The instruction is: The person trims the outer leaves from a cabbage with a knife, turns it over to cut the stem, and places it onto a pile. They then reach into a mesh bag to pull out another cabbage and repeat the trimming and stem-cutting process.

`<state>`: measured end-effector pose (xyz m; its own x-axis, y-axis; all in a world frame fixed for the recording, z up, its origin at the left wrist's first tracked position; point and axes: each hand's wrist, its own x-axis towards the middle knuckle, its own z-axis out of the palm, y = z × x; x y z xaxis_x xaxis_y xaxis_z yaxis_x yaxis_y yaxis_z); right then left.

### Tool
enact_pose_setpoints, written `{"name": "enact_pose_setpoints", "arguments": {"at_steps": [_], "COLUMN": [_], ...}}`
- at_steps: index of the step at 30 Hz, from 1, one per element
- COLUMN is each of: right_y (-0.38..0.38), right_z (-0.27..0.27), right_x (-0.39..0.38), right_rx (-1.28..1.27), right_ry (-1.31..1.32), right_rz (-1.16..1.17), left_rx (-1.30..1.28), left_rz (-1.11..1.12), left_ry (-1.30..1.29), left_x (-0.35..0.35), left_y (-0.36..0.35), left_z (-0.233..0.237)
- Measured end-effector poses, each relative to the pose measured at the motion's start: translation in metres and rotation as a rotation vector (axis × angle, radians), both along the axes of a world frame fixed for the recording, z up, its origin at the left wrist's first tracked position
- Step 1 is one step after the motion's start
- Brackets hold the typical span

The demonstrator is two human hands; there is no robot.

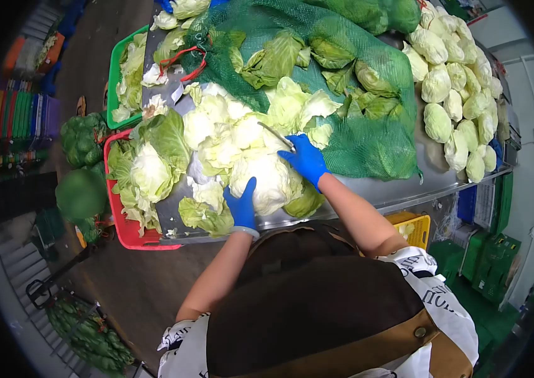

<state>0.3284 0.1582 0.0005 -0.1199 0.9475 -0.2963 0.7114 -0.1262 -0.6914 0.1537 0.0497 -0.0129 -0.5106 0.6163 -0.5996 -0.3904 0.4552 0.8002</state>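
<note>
My left hand (242, 205), in a blue glove, rests against the left side of a pale cabbage head (264, 184) near the table's front edge, thumb and fingers apart. On the cabbage's upper right, my blue-gloved right hand (306, 157) is closed round a knife, whose curved blade (273, 133) points up and left over loose leaves. Pale cut leaves (223, 129) are heaped just behind the cabbage. A greener head (305, 200) lies to its right, partly under my right wrist. Loose outer leaves (207, 214) lie left of my left hand.
A green mesh sack (380, 148) with cabbages covers the table's middle. Trimmed heads (437, 85) are piled at the right. A red crate (116, 211) and a green crate (114, 82) of leaves adjoin the left edge. A co-worker's blue gloves (165, 5) show at the top.
</note>
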Motion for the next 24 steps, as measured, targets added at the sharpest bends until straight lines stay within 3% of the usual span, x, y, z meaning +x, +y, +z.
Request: {"name": "enact_pose_setpoints", "arguments": {"at_steps": [2,5,6,9,11,12,13,15,17,19,23,24], "right_y": [-0.009,0.007,0.025,0.021,0.007,0.0,-0.007,-0.03,-0.038,-0.033,-0.026,-0.024], "right_z": [0.003,-0.035,-0.035,-0.026,0.025,0.047,0.055,0.059,0.051,0.046,0.039,0.04], "right_x": [0.0,0.017,0.029,0.023,0.015,0.009,0.003,-0.008,-0.021,-0.031,-0.041,-0.041], "right_rx": [-0.027,-0.081,-0.228,-0.045,0.219,0.352,0.424,0.357,0.243,0.269,0.298,0.302], "right_ry": [0.066,-0.019,-0.018,-0.16,-0.186,-0.195,-0.095,-0.003,-0.027,-0.082,-0.183,-0.183], "right_rz": [-0.053,-0.261,-0.211,-0.076,0.025,0.085,0.164,0.398,0.489,0.531,0.585,0.586], "left_rx": [0.063,0.1,0.095,0.115,0.137,0.142,0.142,0.131,0.081,0.068,-0.038,-0.002], "left_rz": [-0.1,-0.231,-0.268,-0.303,-0.277,-0.44,-0.443,-0.467,-0.463,-0.459,-0.479,-0.455], "left_ry": [-0.056,-0.146,-0.117,-0.027,0.021,0.376,0.415,0.495,0.413,0.322,0.481,0.408], "left_x": [-0.017,-0.039,-0.046,-0.055,-0.051,-0.047,-0.044,-0.041,-0.042,-0.041,-0.042,-0.044], "left_y": [-0.013,-0.014,-0.013,0.002,0.009,0.006,0.005,0.001,0.008,0.015,0.017,0.021], "left_z": [-0.001,0.002,0.002,0.001,0.001,-0.003,-0.003,0.001,0.006,0.025,0.011,0.008]}}
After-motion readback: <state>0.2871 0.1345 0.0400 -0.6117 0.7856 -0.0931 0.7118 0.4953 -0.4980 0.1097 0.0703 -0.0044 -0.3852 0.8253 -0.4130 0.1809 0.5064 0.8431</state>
